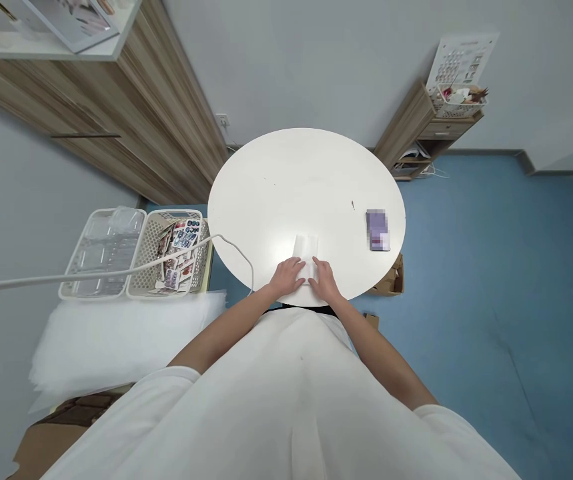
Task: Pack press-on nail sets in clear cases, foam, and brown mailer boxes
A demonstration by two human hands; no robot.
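A small white folded sheet (306, 247), perhaps wrapping something, lies flat near the front edge of the round white table (286, 180). My left hand (287, 275) grips its left side, fingers bent over the edge. On the opposite side my right hand (324, 281) holds it the same way, with thumb and fingers on the white material. Whether anything is inside the sheet cannot be seen. To the right on the tabletop rests a purple packet (377, 230), its surface blurred.
Left of the table stand a white basket of clear plastic boxes (99, 253) and a basket of printed cards (179, 253). A white cable (116, 272) crosses above them. Below lies a stack of white translucent sheets (126, 340). A cardboard box (393, 277) sits under the table's right side.
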